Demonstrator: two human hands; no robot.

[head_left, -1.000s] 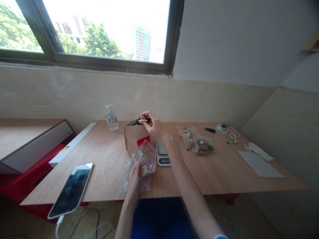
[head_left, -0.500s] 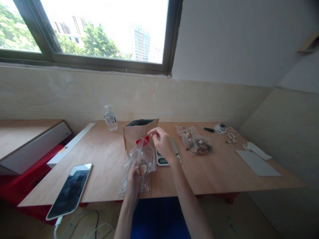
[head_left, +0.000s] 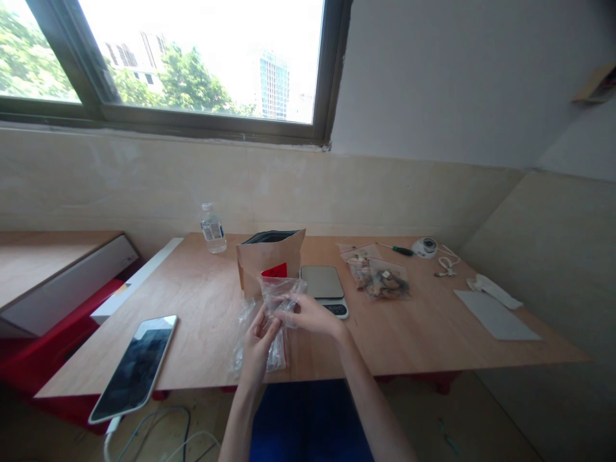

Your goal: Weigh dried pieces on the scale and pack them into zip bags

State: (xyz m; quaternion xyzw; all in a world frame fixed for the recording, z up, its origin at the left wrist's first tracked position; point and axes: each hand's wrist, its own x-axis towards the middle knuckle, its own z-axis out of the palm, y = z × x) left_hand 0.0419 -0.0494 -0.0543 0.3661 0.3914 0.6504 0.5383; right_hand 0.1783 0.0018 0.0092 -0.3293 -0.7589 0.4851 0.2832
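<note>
A clear plastic zip bag [head_left: 280,287] with some dark pieces inside is held up between both hands, in front of a brown paper pouch [head_left: 253,263] with a red label. My left hand [head_left: 260,343] grips the bag low on its left, thumb and fingers closed. From the right, my right hand [head_left: 312,316] has its fingers closed on the bag's lower right side. More clear plastic bags [head_left: 242,350] lie flat on the table beneath my left hand. A kitchen scale [head_left: 321,282] stands just behind my right hand, its platform bare.
Zip bags of brown dried pieces [head_left: 389,282] lie right of the scale. Farther right are a green-handled screwdriver [head_left: 403,251], a white round camera [head_left: 425,248], a cable [head_left: 447,266] and a white sheet [head_left: 495,316]. Leftward are a water bottle [head_left: 213,230] and a phone [head_left: 137,366].
My right hand has come down from above the bag onto its right side, uncovering the scale. The bag's top now stands upright, and the brown piece in it is less visible.
</note>
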